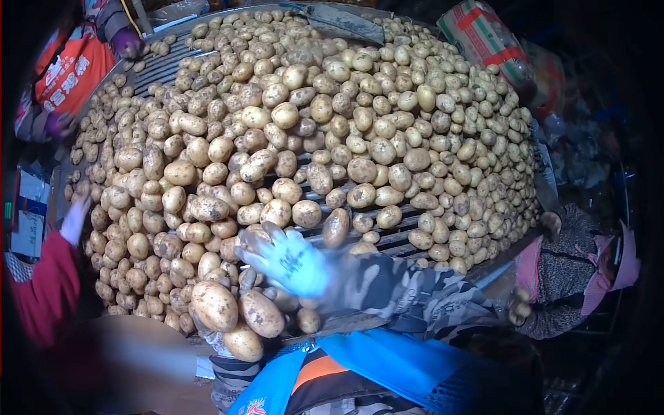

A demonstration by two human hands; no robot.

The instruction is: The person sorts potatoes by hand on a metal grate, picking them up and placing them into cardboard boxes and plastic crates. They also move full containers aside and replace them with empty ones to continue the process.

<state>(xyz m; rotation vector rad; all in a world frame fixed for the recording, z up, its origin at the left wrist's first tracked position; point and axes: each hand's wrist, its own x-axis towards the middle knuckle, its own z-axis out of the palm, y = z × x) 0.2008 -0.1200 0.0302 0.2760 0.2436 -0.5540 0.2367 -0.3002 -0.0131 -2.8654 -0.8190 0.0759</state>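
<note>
Potatoes (259, 166) cover a wide slatted table (398, 238). My right hand (290, 263), in a white and light blue glove, reaches from a camouflage sleeve over the potatoes with its fingers stretched out; the fingertips look dirty and slightly blurred. Near the front edge, my left hand (216, 340) is mostly hidden beneath a cluster of large potatoes, cradling them close to my body. Among them are one big potato (214, 306), another beside it (262, 314) and one lower down (243, 343). A blue apron (387, 360) shows below.
A person in a red sleeve (52, 283) reaches in at the left. Another person in a red apron (72, 69) works at the upper left. A co-worker in patterned sleeves (567, 266) stands at the right. Striped sacks (484, 41) lie at the upper right.
</note>
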